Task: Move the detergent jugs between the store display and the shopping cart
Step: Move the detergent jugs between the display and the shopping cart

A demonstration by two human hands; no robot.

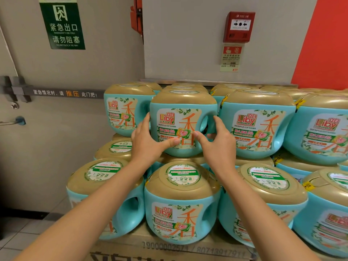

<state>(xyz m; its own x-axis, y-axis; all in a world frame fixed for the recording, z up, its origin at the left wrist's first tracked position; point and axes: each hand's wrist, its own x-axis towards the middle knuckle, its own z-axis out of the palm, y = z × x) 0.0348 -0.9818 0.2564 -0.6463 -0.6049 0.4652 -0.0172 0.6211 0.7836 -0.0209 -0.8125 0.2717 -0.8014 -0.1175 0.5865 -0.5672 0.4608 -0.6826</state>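
A teal detergent jug point(183, 117) with a gold lid and a "Liby" label stands on the upper tier of the stacked store display point(169, 249). My left hand point(148, 143) grips its left side, fingers round the edge and thumb across the label's lower part. My right hand point(216, 143) holds its right side, fingers by the handle opening and thumb on the label. Both forearms reach up from the bottom of the view. Another jug point(180, 206) sits directly below it. The shopping cart is out of sight.
Several identical jugs crowd both tiers, including one point(258, 123) close on the right and one point(124, 108) on the left. Behind stands a grey wall with a red fire alarm point(239, 27). An emergency exit door with a push bar point(56, 93) is on the left.
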